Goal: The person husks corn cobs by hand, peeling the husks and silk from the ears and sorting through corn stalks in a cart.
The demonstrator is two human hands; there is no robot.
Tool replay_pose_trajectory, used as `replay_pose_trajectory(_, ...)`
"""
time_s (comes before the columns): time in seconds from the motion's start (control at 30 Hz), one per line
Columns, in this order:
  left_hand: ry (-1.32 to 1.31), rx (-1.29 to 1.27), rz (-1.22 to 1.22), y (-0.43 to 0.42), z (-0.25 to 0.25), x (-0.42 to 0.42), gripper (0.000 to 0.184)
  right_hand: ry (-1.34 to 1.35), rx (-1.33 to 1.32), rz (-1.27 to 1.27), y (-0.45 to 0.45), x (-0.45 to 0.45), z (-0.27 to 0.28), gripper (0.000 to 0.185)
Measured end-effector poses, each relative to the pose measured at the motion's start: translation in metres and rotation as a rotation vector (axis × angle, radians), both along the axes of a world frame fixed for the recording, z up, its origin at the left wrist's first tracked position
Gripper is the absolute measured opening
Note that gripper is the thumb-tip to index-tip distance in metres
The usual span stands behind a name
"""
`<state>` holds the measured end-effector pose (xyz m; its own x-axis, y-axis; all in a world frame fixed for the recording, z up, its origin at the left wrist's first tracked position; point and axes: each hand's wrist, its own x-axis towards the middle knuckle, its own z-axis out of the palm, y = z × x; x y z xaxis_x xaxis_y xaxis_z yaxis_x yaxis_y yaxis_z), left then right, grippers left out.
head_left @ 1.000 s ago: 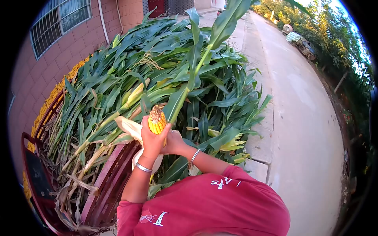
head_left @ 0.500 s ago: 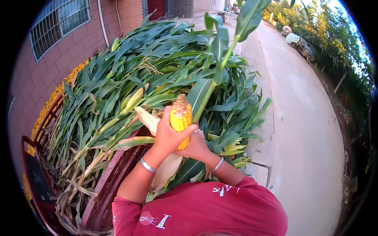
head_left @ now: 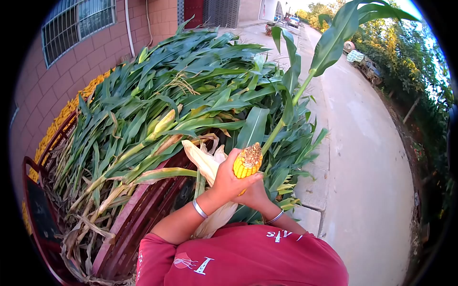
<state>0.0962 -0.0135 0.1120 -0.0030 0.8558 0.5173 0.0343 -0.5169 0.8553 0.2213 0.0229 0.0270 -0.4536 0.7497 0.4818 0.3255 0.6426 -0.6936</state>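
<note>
My left hand is wrapped round a yellow corn cob, whose brown, ragged tip points up. Pale peeled husks hang beside and below the cob. Pressed close behind the left hand, my right hand is closed at the base of the ear; its fingers are mostly hidden, so what it grips cannot be made out. A green corn stalk with long leaves rises from behind the hands toward the upper right.
Cut corn stalks lie piled on a red metal frame. Yellow cobs line the brick wall at the left. A concrete road runs along the right, with bushes beyond.
Both hands, the cob and the stalk have moved to the right. The husks have spread further open beside the cob, and the view has shifted slightly.
</note>
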Motion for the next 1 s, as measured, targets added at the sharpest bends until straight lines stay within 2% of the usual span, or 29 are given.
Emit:
replay_pose_trajectory(0.17,0.01,0.002,0.03,-0.008,0.0,0.002,0.051,-0.1,-0.07,-0.041,-0.009,0.004,-0.006,0.063)
replay_pose_trajectory(0.27,0.017,0.004,0.035,-0.014,0.001,0.001,0.053,-0.025,0.006,-0.03,-0.019,0.002,0.0,0.073)
replay_pose_trajectory(0.33,0.012,-0.052,0.014,-0.019,0.0,0.0,0.056,-0.074,0.186,-0.198,-0.032,0.002,0.008,0.079)
replay_pose_trajectory(0.47,0.014,0.015,0.023,-0.023,-0.003,0.002,0.057,-0.086,0.046,-0.146,-0.028,0.001,-0.012,0.076)
replay_pose_trajectory(0.53,0.038,0.024,0.023,-0.024,0.001,0.002,0.058,0.057,0.014,-0.094,-0.025,-0.002,-0.022,0.073)
replay_pose_trajectory(0.67,0.031,0.027,0.006,-0.019,0.001,0.005,0.059,0.085,-0.002,-0.102,-0.023,-0.005,-0.024,0.069)
replay_pose_trajectory(0.77,0.145,0.071,0.062,-0.003,-0.001,0.003,0.053,0.107,0.016,-0.15,-0.023,-0.008,-0.026,0.065)
replay_pose_trajectory(0.8,0.023,0.061,0.113,0.011,-0.006,0.003,0.048,0.063,0.084,-0.195,-0.023,-0.01,-0.02,0.064)
replay_pose_trajectory(0.83,-0.101,0.033,0.168,0.022,-0.013,0.004,0.043,0.011,0.135,-0.239,-0.027,-0.009,-0.017,0.063)
replay_pose_trajectory(0.9,-0.219,-0.255,0.067,0.045,-0.021,-0.004,0.037,-0.035,0.154,-0.272,-0.026,-0.01,-0.017,0.052)
replay_pose_trajectory(1.0,-0.214,-0.44,-0.047,0.068,-0.036,-0.011,0.042,-0.034,0.139,-0.281,-0.029,-0.012,-0.028,0.045)
